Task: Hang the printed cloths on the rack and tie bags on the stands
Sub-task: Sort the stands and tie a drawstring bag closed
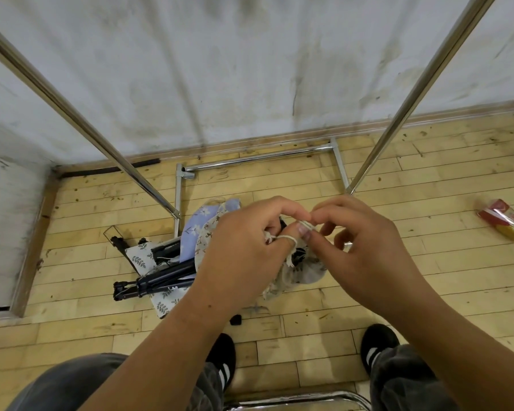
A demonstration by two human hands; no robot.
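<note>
My left hand (244,247) and my right hand (365,250) meet at chest height over the floor, both pinching the white drawstring (304,225) of a small printed cloth bag (301,272) that hangs under them. The string loops round my left thumb. On the floor below lie a pale blue flowered cloth (196,229), leaf-printed cloths (138,256) and black folded tripod stands (158,281). The chrome rack's two uprights (80,120) slant up on either side of my hands.
The rack's base bars (258,157) lie on the wooden floor by the white wall. A red and yellow packet (505,223) lies at the right. A chrome tube (297,400) runs between my two shoes at the bottom edge.
</note>
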